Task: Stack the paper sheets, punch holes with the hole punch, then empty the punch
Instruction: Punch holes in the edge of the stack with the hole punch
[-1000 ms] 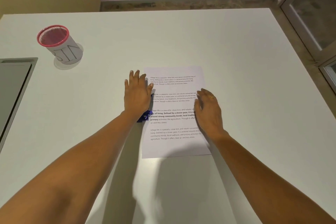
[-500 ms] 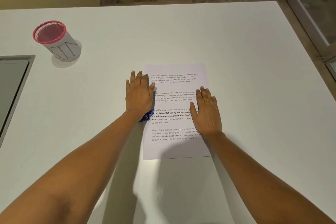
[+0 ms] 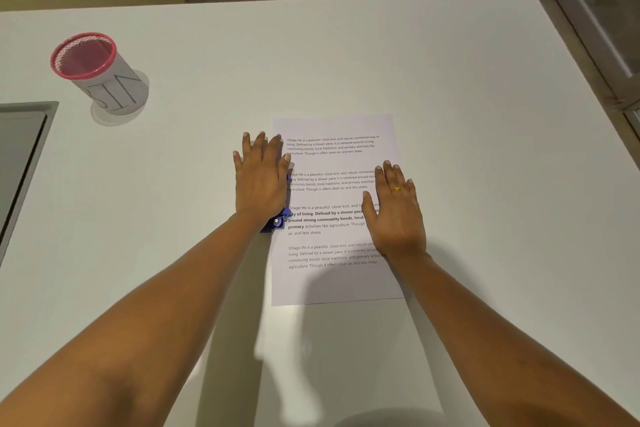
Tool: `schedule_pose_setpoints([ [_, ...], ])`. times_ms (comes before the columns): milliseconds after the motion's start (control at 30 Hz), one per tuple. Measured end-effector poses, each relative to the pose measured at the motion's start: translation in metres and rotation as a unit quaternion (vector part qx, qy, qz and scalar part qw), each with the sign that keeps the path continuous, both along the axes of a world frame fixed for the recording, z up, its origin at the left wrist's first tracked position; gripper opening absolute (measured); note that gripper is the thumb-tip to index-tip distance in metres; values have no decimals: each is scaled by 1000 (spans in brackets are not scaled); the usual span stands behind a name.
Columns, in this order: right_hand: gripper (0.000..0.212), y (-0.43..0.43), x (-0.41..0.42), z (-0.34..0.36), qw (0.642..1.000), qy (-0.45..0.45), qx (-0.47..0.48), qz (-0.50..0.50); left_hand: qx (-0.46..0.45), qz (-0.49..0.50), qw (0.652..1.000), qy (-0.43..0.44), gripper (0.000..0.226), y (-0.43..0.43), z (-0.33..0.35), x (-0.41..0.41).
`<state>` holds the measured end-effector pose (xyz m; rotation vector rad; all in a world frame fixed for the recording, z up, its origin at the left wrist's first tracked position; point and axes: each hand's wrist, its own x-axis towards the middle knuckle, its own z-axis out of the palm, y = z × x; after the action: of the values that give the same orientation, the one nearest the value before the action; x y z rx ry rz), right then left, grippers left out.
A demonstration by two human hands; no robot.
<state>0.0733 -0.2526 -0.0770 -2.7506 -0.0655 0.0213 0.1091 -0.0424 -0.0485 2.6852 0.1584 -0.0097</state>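
A stack of printed paper sheets [image 3: 332, 163] lies flat in the middle of the white table [image 3: 485, 114]. A blue hole punch [image 3: 276, 222] sits on the stack's left edge, mostly hidden under my left hand [image 3: 260, 180], which presses flat on top of it with fingers stretched forward. My right hand [image 3: 396, 208] lies flat, palm down, on the right half of the sheets, fingers apart, a gold ring on one finger. How many sheets are in the stack cannot be told.
A cup-shaped bin with a pink mesh rim [image 3: 98, 74], marked BIN, stands at the far left. A grey recessed panel [image 3: 20, 152] runs along the table's left edge. A glass door frame [image 3: 595, 21] is beyond the right corner.
My right hand has flattened onto the sheets, palm down. My left hand stays on the punch. The camera has tilted down slightly.
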Motion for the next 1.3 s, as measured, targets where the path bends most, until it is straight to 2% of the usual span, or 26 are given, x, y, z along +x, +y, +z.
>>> schedule_pose_setpoints([
  [200, 51, 0, -2, -2, 1000, -30, 6, 3, -61, 19, 998, 4, 44, 3, -6, -2],
  [400, 43, 2, -8, -3, 992, -124, -33, 8, -78, 27, 997, 1, 44, 3, -10, -2],
  [733, 46, 2, -7, -2, 996, -85, -32, 10, -80, 31, 996, 2, 44, 2, -11, -2],
  [900, 45, 3, -7, -2, 995, -103, -17, 3, -81, 32, 996, 8, 44, 3, -11, -2],
  [1167, 48, 1, -5, -5, 996, -84, -4, -2, -51, 24, 998, 21, 44, 2, -7, -2],
  [1300, 51, 0, -3, -6, 999, -53, 4, -2, 7, 12, 1000, 22, 44, 0, -2, -2],
])
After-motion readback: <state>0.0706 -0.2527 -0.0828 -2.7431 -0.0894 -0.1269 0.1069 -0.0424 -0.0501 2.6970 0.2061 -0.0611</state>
